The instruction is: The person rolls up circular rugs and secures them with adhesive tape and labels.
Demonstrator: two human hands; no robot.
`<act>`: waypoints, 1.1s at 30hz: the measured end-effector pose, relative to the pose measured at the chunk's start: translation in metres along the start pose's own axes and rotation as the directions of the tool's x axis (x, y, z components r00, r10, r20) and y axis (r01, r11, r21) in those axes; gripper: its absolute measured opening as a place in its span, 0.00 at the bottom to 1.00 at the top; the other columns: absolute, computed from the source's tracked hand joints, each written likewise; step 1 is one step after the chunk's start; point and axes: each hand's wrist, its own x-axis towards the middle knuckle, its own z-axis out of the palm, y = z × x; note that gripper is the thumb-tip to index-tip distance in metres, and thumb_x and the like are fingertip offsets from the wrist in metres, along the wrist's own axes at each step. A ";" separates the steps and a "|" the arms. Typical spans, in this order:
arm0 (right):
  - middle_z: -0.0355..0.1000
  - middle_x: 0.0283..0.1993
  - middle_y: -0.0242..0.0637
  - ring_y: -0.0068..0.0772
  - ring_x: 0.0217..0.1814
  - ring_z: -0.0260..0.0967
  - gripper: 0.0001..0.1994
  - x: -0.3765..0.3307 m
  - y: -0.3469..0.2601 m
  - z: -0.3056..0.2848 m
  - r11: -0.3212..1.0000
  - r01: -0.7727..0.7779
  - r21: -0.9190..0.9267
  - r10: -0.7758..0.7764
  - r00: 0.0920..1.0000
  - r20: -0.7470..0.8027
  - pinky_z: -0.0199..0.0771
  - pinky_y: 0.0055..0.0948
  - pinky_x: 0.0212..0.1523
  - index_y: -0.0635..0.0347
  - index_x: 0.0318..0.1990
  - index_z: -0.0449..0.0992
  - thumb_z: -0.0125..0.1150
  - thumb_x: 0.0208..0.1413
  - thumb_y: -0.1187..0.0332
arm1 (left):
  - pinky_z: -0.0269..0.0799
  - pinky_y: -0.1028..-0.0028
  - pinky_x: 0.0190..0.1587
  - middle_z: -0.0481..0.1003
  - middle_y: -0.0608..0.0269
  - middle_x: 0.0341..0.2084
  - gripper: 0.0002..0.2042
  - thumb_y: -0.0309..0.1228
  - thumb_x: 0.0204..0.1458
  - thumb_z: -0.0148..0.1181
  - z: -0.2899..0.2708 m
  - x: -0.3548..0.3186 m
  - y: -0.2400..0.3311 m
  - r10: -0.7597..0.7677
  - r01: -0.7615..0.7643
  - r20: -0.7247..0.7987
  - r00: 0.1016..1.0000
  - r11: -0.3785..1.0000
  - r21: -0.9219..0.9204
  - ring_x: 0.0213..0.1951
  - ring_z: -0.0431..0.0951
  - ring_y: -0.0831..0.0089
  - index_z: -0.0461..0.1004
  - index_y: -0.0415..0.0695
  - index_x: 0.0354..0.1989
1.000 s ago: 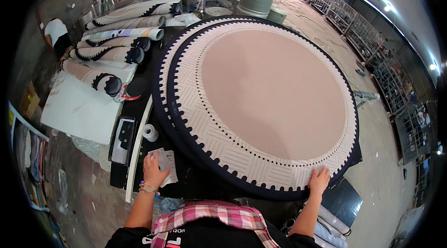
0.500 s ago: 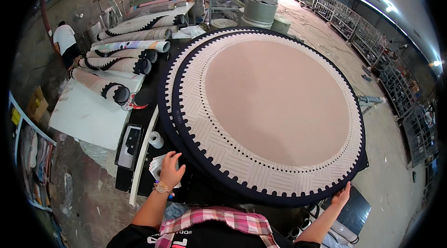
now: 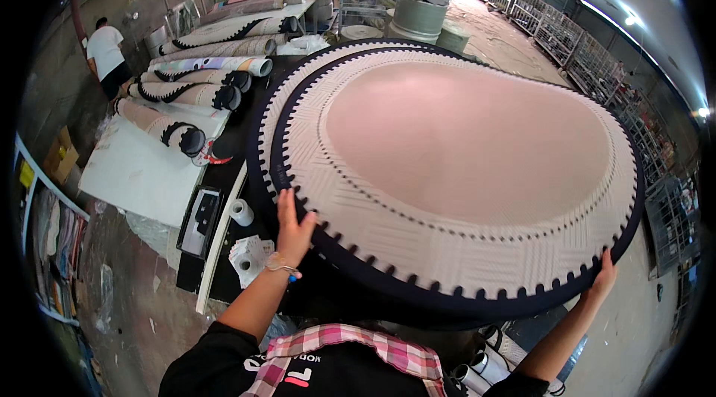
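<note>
Gripping the navy rim, the right hand (image 3: 603,278) holds the round rug's (image 3: 477,143) near right edge up, probably to raise that side, while the left hand (image 3: 296,227), fingers spread wide on the near left edge, likely steadies it above the lower rug (image 3: 273,106) on the black surface (image 3: 191,272). Compared with half a second ago, the left hand has left the paper labels (image 3: 250,261) for the rim, and the rug, then flat, now bows up rightward.

2 bare forearms (image 3: 258,298) reach forward; left hand (image 3: 294,233) splayed, thumb (image 3: 308,222) out; right hand (image 3: 603,281) bent in a grip.
</note>
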 end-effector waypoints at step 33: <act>0.72 0.41 0.42 0.37 0.37 0.71 0.19 -0.277 0.105 0.102 0.642 0.724 -0.253 0.309 0.059 0.949 0.72 0.34 0.36 0.62 0.50 0.70 0.55 0.54 0.60 | 0.62 0.62 0.53 0.65 0.51 0.55 0.32 0.48 0.52 0.53 -0.105 0.033 -0.070 -0.510 0.578 0.534 0.674 -0.085 -0.812 0.53 0.66 0.61 0.58 0.40 0.60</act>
